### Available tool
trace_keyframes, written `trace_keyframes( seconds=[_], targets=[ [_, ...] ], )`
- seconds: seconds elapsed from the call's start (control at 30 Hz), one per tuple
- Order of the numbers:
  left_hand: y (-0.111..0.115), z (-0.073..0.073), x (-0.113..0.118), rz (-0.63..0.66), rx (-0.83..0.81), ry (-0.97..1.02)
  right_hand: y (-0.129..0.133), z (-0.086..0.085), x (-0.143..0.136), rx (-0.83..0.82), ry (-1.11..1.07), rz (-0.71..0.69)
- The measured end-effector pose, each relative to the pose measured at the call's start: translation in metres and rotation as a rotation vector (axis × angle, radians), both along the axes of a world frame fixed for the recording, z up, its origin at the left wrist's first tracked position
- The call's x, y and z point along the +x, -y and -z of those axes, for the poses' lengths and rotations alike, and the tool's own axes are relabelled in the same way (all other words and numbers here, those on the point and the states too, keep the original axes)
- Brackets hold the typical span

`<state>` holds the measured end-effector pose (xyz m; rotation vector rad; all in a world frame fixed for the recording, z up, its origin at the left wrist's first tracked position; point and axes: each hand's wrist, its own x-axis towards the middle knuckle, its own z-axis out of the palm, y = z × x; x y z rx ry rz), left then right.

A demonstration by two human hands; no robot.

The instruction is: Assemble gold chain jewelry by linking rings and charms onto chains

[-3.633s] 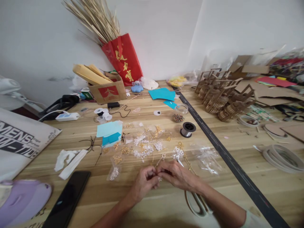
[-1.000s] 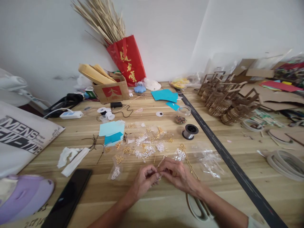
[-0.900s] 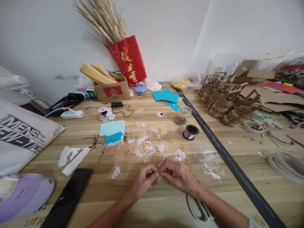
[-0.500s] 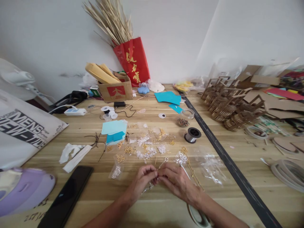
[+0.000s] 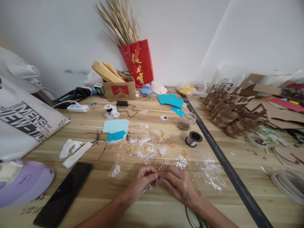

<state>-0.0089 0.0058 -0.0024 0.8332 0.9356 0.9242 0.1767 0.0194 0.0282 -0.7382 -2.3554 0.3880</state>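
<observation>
My left hand (image 5: 142, 181) and my right hand (image 5: 177, 183) meet low in the middle of the table, fingertips pinched together over a thin silver chain (image 5: 147, 189). One stretch of the chain hangs below my left fingers. Another lies beyond the fingertips and ends in a round silver ring (image 5: 166, 162). What sits exactly between the fingertips is hidden. Beside my right hand lies a gold chain (image 5: 193, 176), and under my right forearm a pale curved handle (image 5: 189, 218) shows in part. Small bags of silver and gold findings (image 5: 150, 153) are spread just beyond my hands.
A black phone (image 5: 64, 193) and a purple-and-white object (image 5: 26, 182) lie at left. Ahead stand a wire spool (image 5: 193, 139), a jar of beads (image 5: 184, 126) and blue sheets (image 5: 170, 101). Wooden baskets (image 5: 237, 112) stand right of a black strip (image 5: 228, 167).
The view has shifted slightly, so the background sits a little further right and lower. My hands keep their pinch on the silver chain with hardly any movement.
</observation>
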Motion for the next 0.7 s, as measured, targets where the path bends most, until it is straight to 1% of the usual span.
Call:
trace_keyframes(
  seconds=[0.17,0.3,0.37,0.53,0.7],
  targets=[
    [-0.001,-0.003,0.001,0.001,0.032,-0.043,-0.005,0.001,0.003,0.058,0.088,0.064],
    [-0.001,-0.009,0.001,0.007,0.027,-0.062,-0.005,0.004,0.003,0.072,0.087,0.052],
    [0.0,-0.01,0.001,0.017,0.036,-0.081,-0.004,0.005,0.003,0.069,0.082,0.042],
    [0.001,-0.005,0.001,0.038,0.048,-0.107,-0.001,0.004,0.0,0.039,0.08,0.029],
    [0.001,0.001,0.001,0.053,0.092,-0.067,0.003,0.0,-0.004,0.109,0.072,0.032]
  ],
)
